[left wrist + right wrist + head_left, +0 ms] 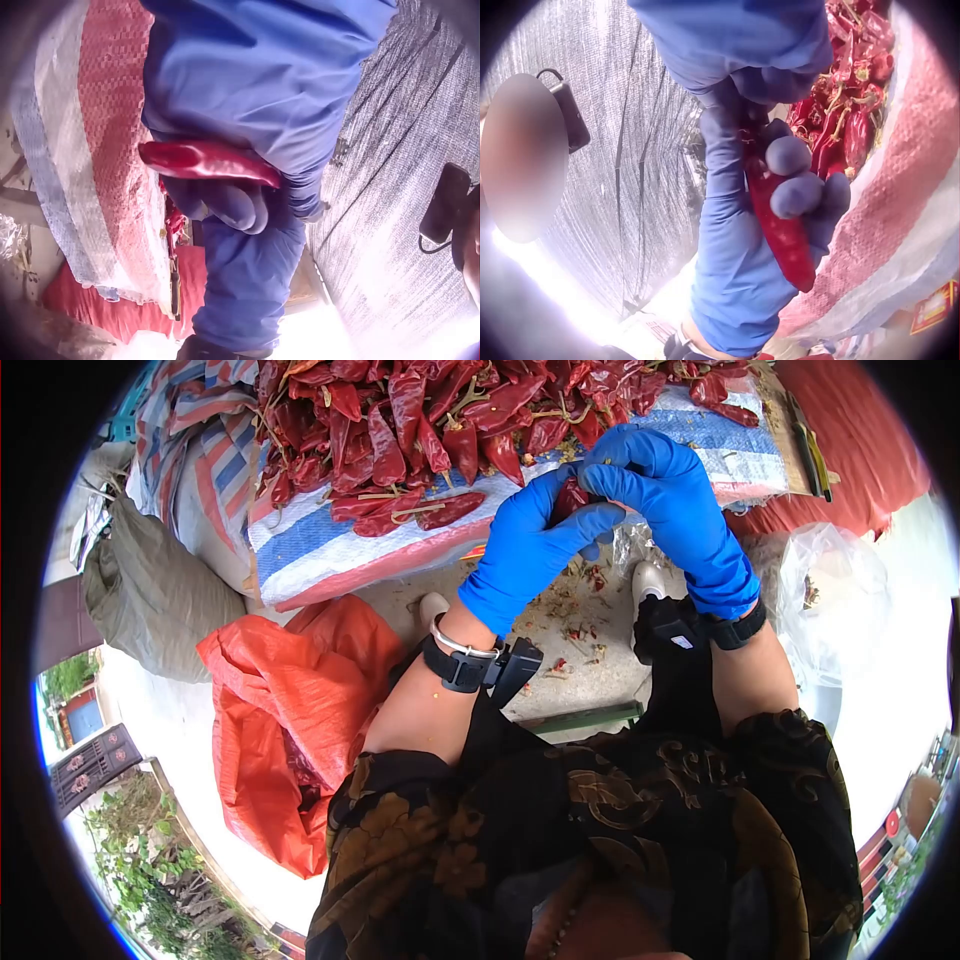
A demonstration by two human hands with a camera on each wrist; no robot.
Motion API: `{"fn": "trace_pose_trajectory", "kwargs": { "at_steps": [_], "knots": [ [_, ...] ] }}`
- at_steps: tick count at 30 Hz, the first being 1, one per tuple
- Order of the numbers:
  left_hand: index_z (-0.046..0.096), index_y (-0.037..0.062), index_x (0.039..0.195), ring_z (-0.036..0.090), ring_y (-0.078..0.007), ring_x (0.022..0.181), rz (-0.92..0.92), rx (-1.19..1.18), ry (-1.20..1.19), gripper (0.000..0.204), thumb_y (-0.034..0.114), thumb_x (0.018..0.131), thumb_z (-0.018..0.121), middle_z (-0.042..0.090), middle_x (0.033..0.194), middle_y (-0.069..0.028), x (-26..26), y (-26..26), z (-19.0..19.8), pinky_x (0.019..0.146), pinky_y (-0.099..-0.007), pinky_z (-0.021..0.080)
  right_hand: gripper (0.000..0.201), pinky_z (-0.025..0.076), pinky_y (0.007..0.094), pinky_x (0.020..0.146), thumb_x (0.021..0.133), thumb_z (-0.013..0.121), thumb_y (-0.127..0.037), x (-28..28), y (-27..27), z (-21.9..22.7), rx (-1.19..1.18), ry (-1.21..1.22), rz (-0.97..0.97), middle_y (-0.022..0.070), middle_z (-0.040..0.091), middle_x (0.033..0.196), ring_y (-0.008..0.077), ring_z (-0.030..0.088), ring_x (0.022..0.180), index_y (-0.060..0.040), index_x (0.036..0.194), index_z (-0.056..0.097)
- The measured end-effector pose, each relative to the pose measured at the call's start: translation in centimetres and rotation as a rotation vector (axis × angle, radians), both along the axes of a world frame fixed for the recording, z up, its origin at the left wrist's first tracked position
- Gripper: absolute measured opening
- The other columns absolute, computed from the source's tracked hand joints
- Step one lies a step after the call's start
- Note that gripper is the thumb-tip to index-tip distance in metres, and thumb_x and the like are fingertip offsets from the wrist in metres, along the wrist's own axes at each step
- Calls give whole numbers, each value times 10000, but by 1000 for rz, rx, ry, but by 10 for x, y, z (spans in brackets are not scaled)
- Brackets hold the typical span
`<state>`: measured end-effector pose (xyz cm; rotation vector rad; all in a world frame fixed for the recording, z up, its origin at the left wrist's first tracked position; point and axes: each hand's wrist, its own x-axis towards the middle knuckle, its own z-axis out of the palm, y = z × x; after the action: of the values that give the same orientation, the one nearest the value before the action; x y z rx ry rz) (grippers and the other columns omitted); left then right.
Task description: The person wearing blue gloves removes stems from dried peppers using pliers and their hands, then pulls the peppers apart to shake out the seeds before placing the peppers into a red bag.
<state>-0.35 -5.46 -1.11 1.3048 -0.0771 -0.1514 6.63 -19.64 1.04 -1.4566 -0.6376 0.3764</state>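
Both hands wear blue gloves and meet over the near edge of the striped sheet. The left hand grips a dried red chili, its fingers curled round the pod. In the right wrist view the chili lies along the left palm, its tip pointing toward the wrist. The right hand pinches at the chili's upper end, where its fingertips hide the stem. In the left wrist view the chili crosses in front of the left glove.
A heap of red chilies covers the striped sheet. An open orange-red sack stands at the left, a clear plastic bag at the right. Pliers-like tool lies at the sheet's right. Scraps litter the floor.
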Motion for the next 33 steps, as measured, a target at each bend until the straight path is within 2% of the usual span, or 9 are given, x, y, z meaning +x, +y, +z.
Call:
{"fn": "trace_pose_trajectory", "kwargs": {
  "at_steps": [8, 15, 17, 20, 24, 26, 29, 31, 33],
  "knots": [
    [554, 32, 1036, 527, -61, 584, 143, 246, -230, 270, 247, 873, 544, 584, 690, -8, -5, 1, -2, 510, -188, 425, 136, 452, 221, 584, 810, 621, -145, -10, 2, 4, 273, 636, 45, 22, 568, 743, 100, 557, 646, -42, 896, 601],
    [560, 40, 952, 486, -59, 538, 111, 147, -159, 274, 301, 890, 506, 550, 644, -3, -6, 3, 0, 499, -191, 400, 125, 447, 209, 569, 801, 622, -120, -6, 1, -1, 291, 752, 160, 22, 555, 738, 112, 559, 650, -41, 896, 601],
    [560, 52, 902, 454, -61, 504, 58, 85, -53, 293, 333, 900, 478, 525, 616, 3, -5, 6, 2, 517, -197, 398, 93, 445, 216, 594, 787, 628, -95, -12, 11, -4, 94, 114, -193, 6, 560, 744, 117, 560, 674, -38, 859, 609],
    [539, 89, 821, 355, -66, 437, -111, -260, 25, 352, 407, 910, 416, 421, 526, 22, -3, 3, 4, 536, -205, 365, 69, 446, 230, 631, 782, 621, -64, -14, 9, 6, -89, -598, -290, -5, 586, 782, 112, 558, 707, -36, 845, 621],
    [469, 130, 740, 287, -64, 396, -98, -638, 344, 379, 461, 904, 380, 311, 445, 51, -11, -6, 18, 502, -222, 293, 94, 457, 238, 657, 800, 608, -66, -13, 8, 5, -96, -790, -281, 13, 612, 839, 108, 564, 727, -26, 884, 615],
    [442, 142, 722, 282, -60, 390, -186, -749, 386, 381, 473, 900, 378, 298, 430, 59, -13, -2, 21, 481, -225, 262, 121, 461, 234, 662, 818, 596, -79, -24, 16, 2, 277, 238, -160, 34, 623, 865, 97, 567, 725, -14, 920, 602],
    [394, 154, 697, 284, -53, 383, -173, -803, 517, 386, 482, 899, 370, 291, 418, 66, -11, 1, 16, 476, -230, 251, 151, 461, 227, 645, 824, 600, -104, -26, 19, 2, 448, 610, -69, 47, 628, 857, 89, 563, 704, -8, 939, 590],
    [437, 140, 755, 299, -48, 393, -544, -1136, 249, 395, 501, 895, 359, 313, 434, 64, -4, 1, 3, 467, -218, 243, 137, 450, 220, 624, 824, 601, -108, -25, 20, 2, 422, 596, -79, 38, 623, 831, 84, 554, 689, -13, 922, 595],
    [492, 117, 857, 414, -82, 469, -412, -996, 255, 330, 444, 873, 451, 430, 548, 27, -5, 4, 3, 517, -251, 350, 125, 439, 213, 602, 824, 602, -111, -22, 17, 3, 396, 585, -88, 29, 618, 804, 78, 545, 674, -17, 905, 600]
  ]
}}
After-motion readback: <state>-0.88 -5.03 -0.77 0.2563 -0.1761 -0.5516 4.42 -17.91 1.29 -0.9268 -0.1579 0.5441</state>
